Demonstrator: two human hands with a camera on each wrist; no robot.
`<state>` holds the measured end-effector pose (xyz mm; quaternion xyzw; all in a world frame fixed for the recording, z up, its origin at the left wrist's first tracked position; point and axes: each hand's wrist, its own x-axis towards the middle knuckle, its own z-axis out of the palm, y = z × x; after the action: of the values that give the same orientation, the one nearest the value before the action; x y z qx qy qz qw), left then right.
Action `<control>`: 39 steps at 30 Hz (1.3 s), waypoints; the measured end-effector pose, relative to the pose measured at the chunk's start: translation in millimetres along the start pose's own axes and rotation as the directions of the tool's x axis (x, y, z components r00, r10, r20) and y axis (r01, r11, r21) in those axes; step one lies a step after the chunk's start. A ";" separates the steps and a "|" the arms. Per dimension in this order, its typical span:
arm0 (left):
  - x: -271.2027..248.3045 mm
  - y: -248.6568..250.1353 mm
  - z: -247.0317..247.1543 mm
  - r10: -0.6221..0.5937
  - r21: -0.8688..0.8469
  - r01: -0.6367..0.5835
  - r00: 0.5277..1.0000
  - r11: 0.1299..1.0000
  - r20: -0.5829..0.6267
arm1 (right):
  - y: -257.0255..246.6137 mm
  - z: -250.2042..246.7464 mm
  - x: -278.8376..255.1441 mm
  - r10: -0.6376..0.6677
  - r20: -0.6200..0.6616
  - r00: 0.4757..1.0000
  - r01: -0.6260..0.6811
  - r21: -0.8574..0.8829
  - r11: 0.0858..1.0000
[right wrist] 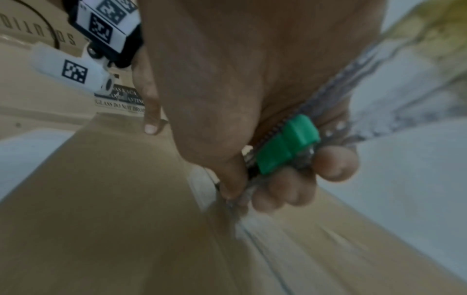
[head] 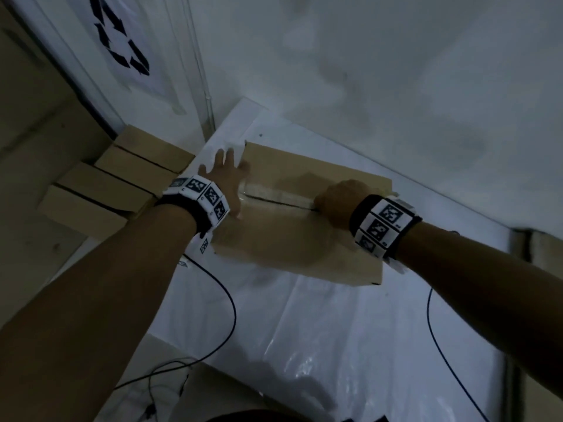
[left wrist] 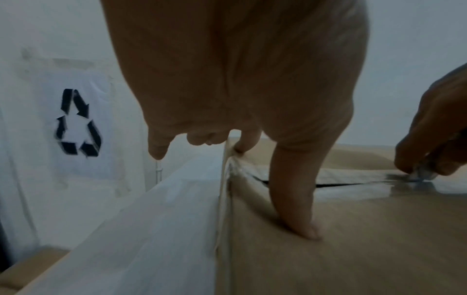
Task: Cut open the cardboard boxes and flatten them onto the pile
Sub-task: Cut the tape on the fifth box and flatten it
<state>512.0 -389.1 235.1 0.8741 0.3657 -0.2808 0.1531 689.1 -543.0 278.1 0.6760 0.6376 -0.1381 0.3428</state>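
Note:
A brown cardboard box [head: 292, 239] lies on the table covered in white plastic [head: 335, 330]. My left hand [head: 227, 175] lies spread on the box's left end, the thumb [left wrist: 298, 209] pressing flat on its top. My right hand [head: 339, 199] grips a cutter with a green slider [right wrist: 285, 145]. The cutter's blade [left wrist: 417, 176] sits in the clear tape [head: 274, 191] along the top seam. Between my hands the seam [left wrist: 328, 184] shows as a dark open slit. In the head view the cutter is hidden under my right hand.
Several cardboard boxes [head: 122, 178] lie side by side just left of the table. A recycling sign [head: 122, 41] hangs on the wall behind them. Black cables [head: 227, 300] trail over the table's near side. More cardboard [head: 542, 251] shows at the right edge.

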 end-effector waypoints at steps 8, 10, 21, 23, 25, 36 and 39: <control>-5.9 112.0 5.1 0.461 0.028 -0.460 0.883 0.887 -0.090 | 22.9 51.9 -37.8 0.120 -0.104 0.987 -0.111 0.094 0.989; -4.7 138.4 18.5 0.416 -0.017 -0.417 0.908 0.909 -0.051 | 21.9 59.3 -36.8 0.149 -0.170 0.974 -0.123 0.153 0.981; -10.1 150.8 29.3 0.330 0.139 -0.326 0.944 0.935 -0.005 | 75.3 88.9 -73.2 0.082 -0.048 0.995 -0.083 -0.022 0.996; -14.6 158.6 24.2 0.335 0.158 -0.330 0.942 0.931 0.000 | 75.1 88.6 -68.2 0.098 -0.044 0.994 -0.098 0.001 0.995; -13.7 165.7 20.5 0.367 0.128 -0.365 0.930 0.922 0.012 | 75.3 90.3 -65.2 0.118 -0.037 0.992 -0.115 0.058 0.992; -2.2 181.6 16.4 0.272 -0.142 -0.266 0.962 0.953 0.023 | 93.4 132.3 -75.3 0.251 0.082 0.965 -0.206 0.827 0.524; -2.8 181.0 12.3 0.271 -0.215 -0.257 0.962 0.942 0.039 | 81.7 150.6 -77.1 0.304 0.095 0.948 -0.164 0.964 0.211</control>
<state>636.9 -520.6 238.3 0.8841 0.2673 -0.2477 0.2924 793.5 -694.5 240.2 0.8377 0.3282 -0.4054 -0.1617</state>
